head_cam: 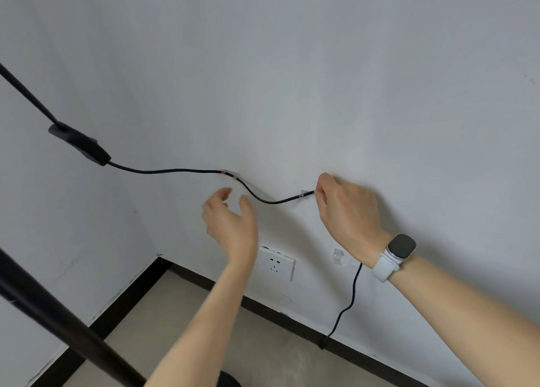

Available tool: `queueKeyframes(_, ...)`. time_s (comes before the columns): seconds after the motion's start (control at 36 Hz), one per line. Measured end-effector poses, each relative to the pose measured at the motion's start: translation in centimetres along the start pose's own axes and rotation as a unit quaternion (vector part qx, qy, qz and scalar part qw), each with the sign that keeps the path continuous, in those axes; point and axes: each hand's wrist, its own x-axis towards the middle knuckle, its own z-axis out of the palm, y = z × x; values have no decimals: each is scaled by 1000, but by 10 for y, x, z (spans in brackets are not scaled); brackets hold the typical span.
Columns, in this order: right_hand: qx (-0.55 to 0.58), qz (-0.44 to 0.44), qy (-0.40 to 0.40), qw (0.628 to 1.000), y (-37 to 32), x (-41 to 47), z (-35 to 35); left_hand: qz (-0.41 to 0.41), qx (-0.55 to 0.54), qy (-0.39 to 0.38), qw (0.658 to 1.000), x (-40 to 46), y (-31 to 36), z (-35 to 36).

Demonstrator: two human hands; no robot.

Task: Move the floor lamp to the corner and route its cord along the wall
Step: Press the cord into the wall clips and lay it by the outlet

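Observation:
The black floor lamp pole [58, 316] crosses the lower left, close to the room corner. A black inline switch [80, 144] hangs at the left. From it the black cord [181, 170] runs right along the white wall through a clear clip [230, 175] and a second clear clip [304, 194]. My right hand [347, 211] pinches the cord just right of the second clip. Below my wrist the cord [347, 302] drops to the baseboard. My left hand [230, 223] hovers with fingers apart just under the sagging stretch, holding nothing.
A white wall socket [276, 262] sits low on the wall below my left hand. A third clear clip [338, 255] is stuck to the wall beside my right wrist. A black baseboard [292, 319] edges the beige floor [187, 328]. A white watch is on my right wrist.

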Motion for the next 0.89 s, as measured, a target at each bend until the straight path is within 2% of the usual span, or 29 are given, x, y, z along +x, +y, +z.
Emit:
queueKeyframes(0.06,38,10,21,999,4,-9,4,120,59,-29,991,-20,-3,4)
queueKeyframes(0.14,102,23,50,993,11,-23,9,284,137,-53,947,-33,-2,12)
queueKeyframes(0.19,153,37,57,986,16,-33,15,348,169,-60,920,-35,0,18)
queueKeyframes(0.25,220,65,45,972,19,-44,23,376,188,-61,905,-33,1,22)
queueKeyframes(0.36,394,166,8,904,29,-66,42,402,213,-40,890,-22,2,27)
queueKeyframes(0.42,446,196,8,873,35,-77,51,407,221,-38,885,-17,4,27)
queueKeyframes(0.56,464,220,-27,858,51,-107,70,417,216,-29,883,-14,8,28)
queueKeyframes(0.69,522,327,-127,778,55,-117,91,402,201,2,893,-22,4,29)
queueKeyframes(0.75,522,344,-172,761,54,-123,101,391,196,16,899,-28,0,30)
queueKeyframes(0.81,518,361,-169,757,52,-129,110,349,190,16,917,-37,-6,28)
queueKeyframes(0.89,525,392,-105,748,51,-133,118,284,165,-33,944,-56,-21,21)
